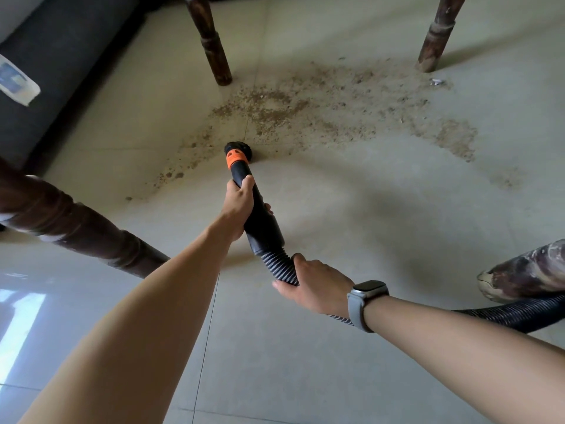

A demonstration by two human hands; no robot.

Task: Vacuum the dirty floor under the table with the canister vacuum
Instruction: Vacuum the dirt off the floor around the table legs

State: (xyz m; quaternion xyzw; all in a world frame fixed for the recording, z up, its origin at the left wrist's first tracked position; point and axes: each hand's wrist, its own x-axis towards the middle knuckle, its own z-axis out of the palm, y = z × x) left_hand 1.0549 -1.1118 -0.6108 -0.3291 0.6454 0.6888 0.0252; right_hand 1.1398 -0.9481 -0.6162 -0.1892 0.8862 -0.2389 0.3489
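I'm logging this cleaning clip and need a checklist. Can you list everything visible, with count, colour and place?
Vacuum nozzle: one, black with orange collar, on the floor at the near edge of the dirt.
Hose: one, black ribbed, running from the nozzle off to the right.
Dirt: one wide patch, brown, between the far table legs.
Paper scrap: one, white, by the far right leg.
Table legs: four, dark brown wood, around the dirt.
Floor: beige tiles.
Sofa: one, dark grey, upper left.
Watch: one, grey, right wrist.
Left hand: grips the nozzle tube.
Right hand: grips the hose.

No legible text, labels or numbers anywhere; print on the white packet (16, 79) too blurred.
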